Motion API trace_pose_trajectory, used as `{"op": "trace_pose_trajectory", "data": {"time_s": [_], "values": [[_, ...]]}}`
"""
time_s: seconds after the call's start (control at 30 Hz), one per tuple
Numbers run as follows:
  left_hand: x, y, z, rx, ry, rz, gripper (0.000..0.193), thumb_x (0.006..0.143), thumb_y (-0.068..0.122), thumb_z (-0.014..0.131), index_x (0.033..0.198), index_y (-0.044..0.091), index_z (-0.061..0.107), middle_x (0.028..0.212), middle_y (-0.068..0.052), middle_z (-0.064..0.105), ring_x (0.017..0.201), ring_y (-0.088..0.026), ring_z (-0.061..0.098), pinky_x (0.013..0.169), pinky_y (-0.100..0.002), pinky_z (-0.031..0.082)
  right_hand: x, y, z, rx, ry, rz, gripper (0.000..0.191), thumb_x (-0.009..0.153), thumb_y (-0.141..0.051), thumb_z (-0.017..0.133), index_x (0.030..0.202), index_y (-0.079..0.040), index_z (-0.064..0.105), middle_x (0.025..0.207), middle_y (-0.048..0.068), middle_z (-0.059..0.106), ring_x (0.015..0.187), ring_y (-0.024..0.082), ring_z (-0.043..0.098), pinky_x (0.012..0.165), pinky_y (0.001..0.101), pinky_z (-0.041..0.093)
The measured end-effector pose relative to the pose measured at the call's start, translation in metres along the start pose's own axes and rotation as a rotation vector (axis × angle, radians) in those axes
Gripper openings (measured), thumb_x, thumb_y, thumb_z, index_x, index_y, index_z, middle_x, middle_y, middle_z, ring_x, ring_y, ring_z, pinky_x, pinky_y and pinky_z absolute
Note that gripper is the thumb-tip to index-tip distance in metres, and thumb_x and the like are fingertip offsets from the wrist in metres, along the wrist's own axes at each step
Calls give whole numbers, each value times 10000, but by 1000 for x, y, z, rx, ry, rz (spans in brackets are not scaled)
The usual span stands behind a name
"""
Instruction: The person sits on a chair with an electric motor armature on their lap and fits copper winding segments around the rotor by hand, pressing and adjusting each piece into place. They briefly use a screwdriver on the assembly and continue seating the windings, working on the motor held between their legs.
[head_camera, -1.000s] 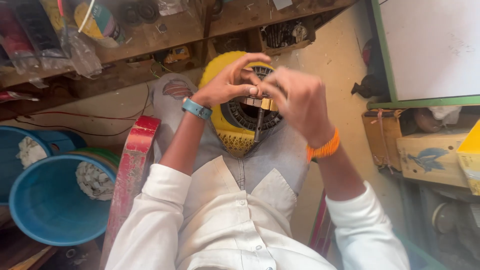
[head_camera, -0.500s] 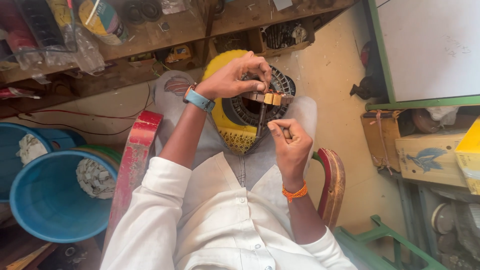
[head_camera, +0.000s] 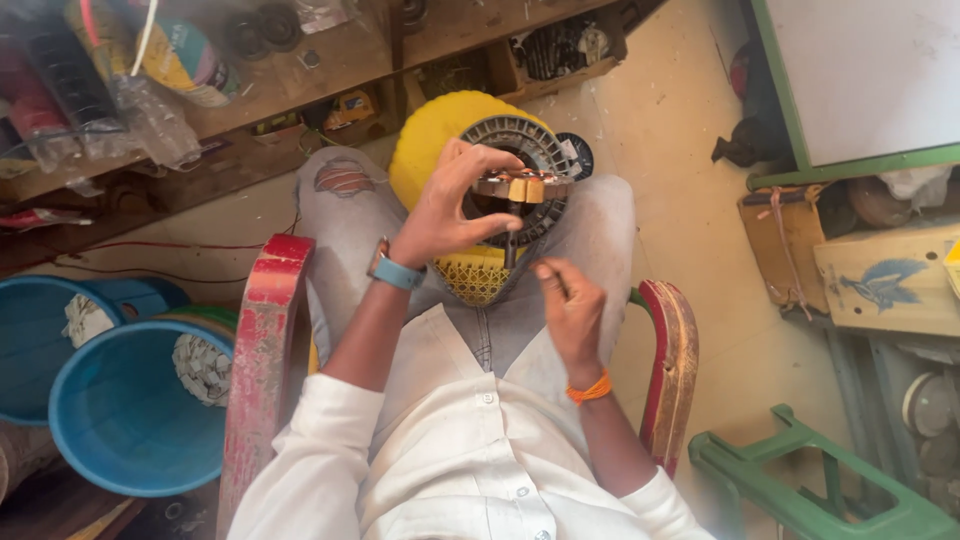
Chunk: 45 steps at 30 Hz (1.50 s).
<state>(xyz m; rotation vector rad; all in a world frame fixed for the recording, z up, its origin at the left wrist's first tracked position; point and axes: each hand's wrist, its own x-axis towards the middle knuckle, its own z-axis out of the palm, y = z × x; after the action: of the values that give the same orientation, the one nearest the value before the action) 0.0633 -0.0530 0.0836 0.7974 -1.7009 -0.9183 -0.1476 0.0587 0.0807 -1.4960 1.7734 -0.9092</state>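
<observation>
Your left hand (head_camera: 450, 215) sits just above the middle of the frame, fingers curled around the rim of a round grey motor stator (head_camera: 520, 190) with copper-coloured windings showing at its top edge — the hand is closed on it and tilts it up off your lap. The stator rests against a yellow perforated object (head_camera: 440, 135) that lies across your knees, in the upper centre of the picture. A blue wristband (head_camera: 395, 272) circles the left wrist.

Your right hand (head_camera: 570, 310) is lower, just right of centre and a little apart from the stator. Its fingers are pinched narrowly together; whether something thin is held between them, the picture does not show clearly. An orange band (head_camera: 590, 390) sits on that wrist.

You are seated in a chair with red painted arms (head_camera: 265, 350), one on either side of your lap. At the lower left stand blue plastic tubs (head_camera: 120, 420) with rags in them, a cluttered wooden shelf (head_camera: 200, 110) runs along the upper left — and a green plastic stool (head_camera: 800, 490) lies at the lower right.
</observation>
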Motion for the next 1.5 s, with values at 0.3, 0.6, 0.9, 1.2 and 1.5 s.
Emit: {"op": "trace_pose_trajectory", "data": {"time_s": [0.3, 0.6, 0.9, 1.2, 1.5], "values": [[-5, 7, 29, 213, 219, -63, 320, 753, 40, 809, 1044, 87, 685, 1055, -30, 706, 981, -257, 552, 867, -363, 492, 75, -50, -80, -278, -111, -314, 118, 953, -65, 744, 1056, -27, 788, 868, 124, 768, 658, 158, 673, 641, 273, 502], [-8, -4, 35, 265, 279, 2, 338, 732, 63, 803, 1043, 73, 670, 1073, -28, 708, 974, -248, 556, 884, -369, 504, 134, -109, -63, -344, -307, -700, 98, 978, -63, 716, 1049, -6, 753, 956, 130, 751, 815, 226, 727, 724, 326, 548], [-13, -22, 9, -498, 97, -348, 510, 949, 103, 724, 1361, 87, 424, 1271, -86, 719, 1172, -175, 648, 1051, -324, 488, 185, -82, -3, -223, -448, -406, 128, 847, -118, 752, 911, -7, 741, 763, 89, 707, 690, 154, 654, 645, 302, 512], [26, -48, -2, -849, -114, -453, 891, 903, 81, 756, 1555, 209, 162, 1063, -110, 722, 1020, -149, 679, 925, -315, 551, 178, -107, -18, -191, -403, -595, 157, 916, -140, 767, 924, 2, 702, 782, 89, 677, 677, 123, 631, 624, 301, 483], [38, -48, -23, -672, -389, -327, 452, 963, 89, 731, 1371, 73, 535, 1055, -61, 736, 1011, -98, 658, 907, -268, 555, 91, -123, -25, -289, -242, -485, 161, 880, -111, 826, 907, -8, 705, 654, 64, 581, 541, 106, 493, 520, 288, 405]]}}
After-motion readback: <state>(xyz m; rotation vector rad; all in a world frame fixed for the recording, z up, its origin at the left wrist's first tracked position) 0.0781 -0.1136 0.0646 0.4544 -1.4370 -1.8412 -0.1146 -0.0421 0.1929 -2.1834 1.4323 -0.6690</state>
